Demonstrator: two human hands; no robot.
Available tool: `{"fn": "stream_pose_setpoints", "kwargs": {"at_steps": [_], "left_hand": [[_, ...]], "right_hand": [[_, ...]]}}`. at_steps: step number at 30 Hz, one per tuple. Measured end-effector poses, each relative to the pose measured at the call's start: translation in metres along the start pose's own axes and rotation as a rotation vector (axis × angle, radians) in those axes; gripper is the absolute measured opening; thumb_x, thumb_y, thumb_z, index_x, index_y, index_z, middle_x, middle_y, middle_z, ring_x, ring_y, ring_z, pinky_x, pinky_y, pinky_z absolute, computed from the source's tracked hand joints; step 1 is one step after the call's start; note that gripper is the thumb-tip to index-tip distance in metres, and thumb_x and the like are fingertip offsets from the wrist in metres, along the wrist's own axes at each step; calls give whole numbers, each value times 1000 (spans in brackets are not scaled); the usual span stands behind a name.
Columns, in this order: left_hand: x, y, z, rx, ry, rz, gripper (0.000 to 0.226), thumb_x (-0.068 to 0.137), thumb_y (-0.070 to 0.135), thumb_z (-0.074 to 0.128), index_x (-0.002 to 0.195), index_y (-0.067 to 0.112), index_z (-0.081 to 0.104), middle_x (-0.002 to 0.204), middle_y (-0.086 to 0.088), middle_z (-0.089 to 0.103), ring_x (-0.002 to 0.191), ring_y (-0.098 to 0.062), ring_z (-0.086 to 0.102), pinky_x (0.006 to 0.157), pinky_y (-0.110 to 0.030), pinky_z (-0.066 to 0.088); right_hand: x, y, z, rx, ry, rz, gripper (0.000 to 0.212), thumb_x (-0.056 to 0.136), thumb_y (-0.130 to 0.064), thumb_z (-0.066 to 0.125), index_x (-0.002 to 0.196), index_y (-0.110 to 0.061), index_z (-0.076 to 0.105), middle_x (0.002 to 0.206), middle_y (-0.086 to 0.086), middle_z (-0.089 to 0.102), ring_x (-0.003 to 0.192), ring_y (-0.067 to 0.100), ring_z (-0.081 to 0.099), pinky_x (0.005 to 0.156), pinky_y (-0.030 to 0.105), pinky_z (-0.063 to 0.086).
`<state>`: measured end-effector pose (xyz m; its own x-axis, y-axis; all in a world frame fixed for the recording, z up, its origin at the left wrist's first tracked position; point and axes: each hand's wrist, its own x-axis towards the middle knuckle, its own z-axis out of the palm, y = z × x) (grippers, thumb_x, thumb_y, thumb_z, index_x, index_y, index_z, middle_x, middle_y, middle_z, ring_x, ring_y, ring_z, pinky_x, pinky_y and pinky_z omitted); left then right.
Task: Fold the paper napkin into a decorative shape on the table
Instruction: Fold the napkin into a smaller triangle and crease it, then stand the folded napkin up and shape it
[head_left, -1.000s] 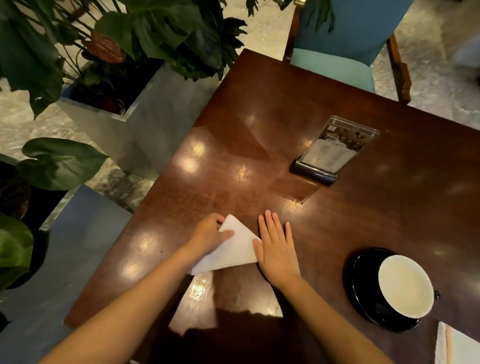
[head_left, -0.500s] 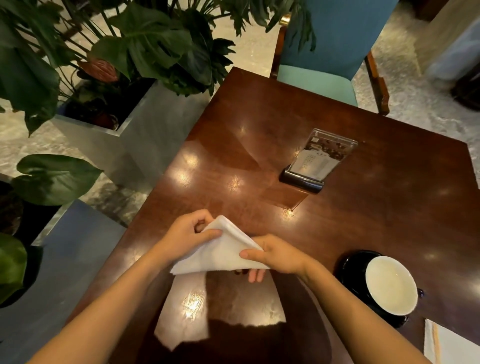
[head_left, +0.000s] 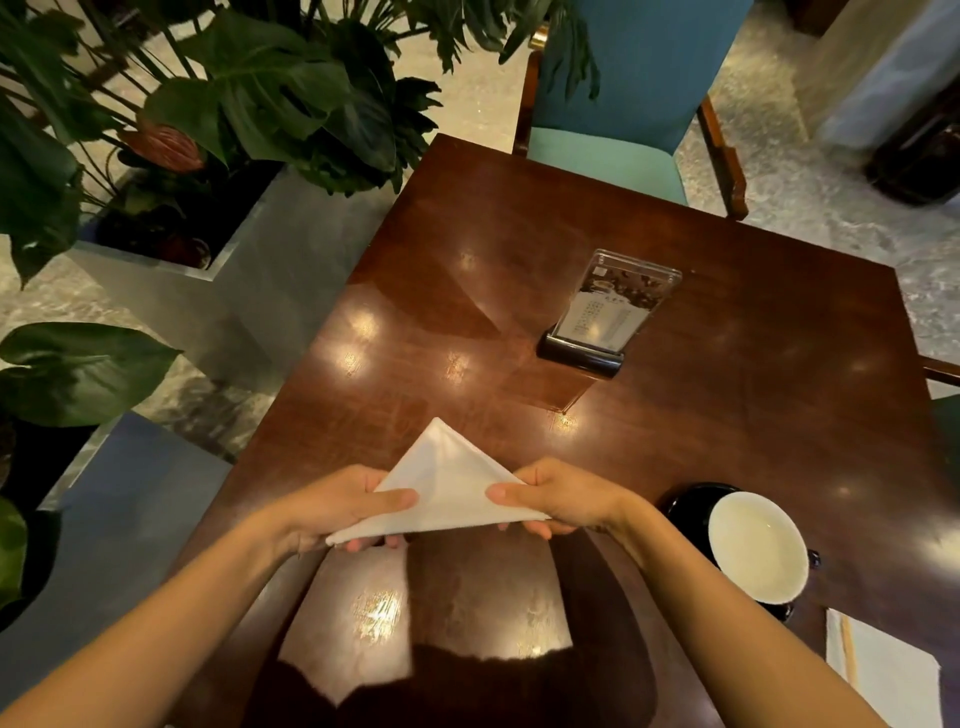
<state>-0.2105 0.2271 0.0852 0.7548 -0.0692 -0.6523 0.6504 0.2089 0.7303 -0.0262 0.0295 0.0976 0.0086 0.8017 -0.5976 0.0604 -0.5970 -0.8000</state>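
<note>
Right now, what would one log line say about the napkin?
napkin: white triangle | left hand: pinches left corner | right hand: pinches right corner

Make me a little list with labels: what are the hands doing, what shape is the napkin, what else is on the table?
paper napkin: white, folded into a triangle, tip pointing away
left hand: pinches the napkin's left corner
right hand: pinches its right corner
table: dark shiny wood
also on table: white cup on black saucer, menu stand
nearby: teal chair, potted plants

dim warm light | overhead glare spots on table (head_left: 727, 415) | wide-angle bend at edges | sharp, no blur
</note>
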Motion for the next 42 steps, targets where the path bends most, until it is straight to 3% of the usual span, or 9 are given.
{"fn": "stream_pose_setpoints", "kwargs": {"at_steps": [5, 18, 22, 25, 26, 30, 33, 37, 42], "left_hand": [[2, -2, -6, 87, 1, -72, 70, 46, 65, 79, 80, 5, 69, 51, -4, 61, 31, -8, 46, 30, -15, 34], [5, -20, -38, 100, -74, -141, 38, 83, 40, 63, 56, 13, 64, 40, 4, 54, 28, -5, 34, 45, -23, 24], [-1, -5, -32, 182, 328, -66, 12, 84, 16, 63, 76, 9, 68, 63, -9, 66, 38, -7, 52, 36, -17, 39], [0, -1, -4, 376, 877, 82, 11, 86, 16, 60, 76, 19, 65, 65, -6, 68, 47, -14, 64, 51, -25, 55], [-1, 8, 19, 290, 909, 162, 6, 85, 22, 61, 81, 23, 66, 72, -6, 69, 58, -17, 68, 60, -31, 58], [4, 36, 109, -301, 456, 255, 34, 87, 30, 60, 120, 25, 52, 104, 14, 68, 97, -2, 63, 88, -30, 53], [23, 35, 130, -297, 539, 292, 42, 90, 26, 55, 131, 23, 47, 121, 2, 63, 111, -10, 58, 102, -36, 45], [42, 23, 144, -166, 700, 240, 37, 96, 16, 42, 133, 18, 46, 125, -4, 60, 117, -19, 54, 102, -36, 43], [55, 7, 173, 110, 674, 380, 46, 97, 16, 41, 142, 20, 33, 136, 11, 41, 126, -1, 36, 105, -17, 29]], "right_hand": [[4, 5, 1, 13, 23, 15, 40, 85, -52, 53, 72, -18, 69, 40, -6, 45, 37, 10, 34, 45, 25, 28], [9, 22, 20, 113, 130, 71, 42, 86, -48, 54, 77, -9, 68, 41, -4, 43, 35, 8, 33, 40, 18, 29], [-2, 21, 35, 33, 426, -19, 41, 93, -35, 52, 77, 0, 65, 42, -4, 48, 40, 8, 44, 51, 18, 40], [-11, 11, 52, -133, 717, -123, 31, 94, -31, 52, 70, -14, 62, 44, -3, 53, 45, 9, 54, 56, 22, 43], [-14, 6, 57, -189, 812, -128, 25, 94, -31, 51, 79, -16, 65, 48, -3, 56, 48, 11, 57, 54, 23, 42], [-23, -7, 83, -488, 938, -150, 42, 94, -44, 35, 125, -22, 54, 80, -1, 70, 70, 17, 66, 58, 23, 42], [-27, -1, 103, -628, 779, -139, 63, 86, -51, 14, 134, -22, 42, 99, 0, 65, 89, 17, 62, 72, 34, 52], [-47, 23, 78, -468, 550, -145, 52, 89, -50, 39, 138, -33, 37, 121, -10, 56, 107, 6, 50, 93, 27, 44], [-74, 24, 16, -400, 858, -80, 52, 91, -11, 54, 139, -24, 37, 129, -19, 36, 116, -5, 37, 93, 3, 28]]}}
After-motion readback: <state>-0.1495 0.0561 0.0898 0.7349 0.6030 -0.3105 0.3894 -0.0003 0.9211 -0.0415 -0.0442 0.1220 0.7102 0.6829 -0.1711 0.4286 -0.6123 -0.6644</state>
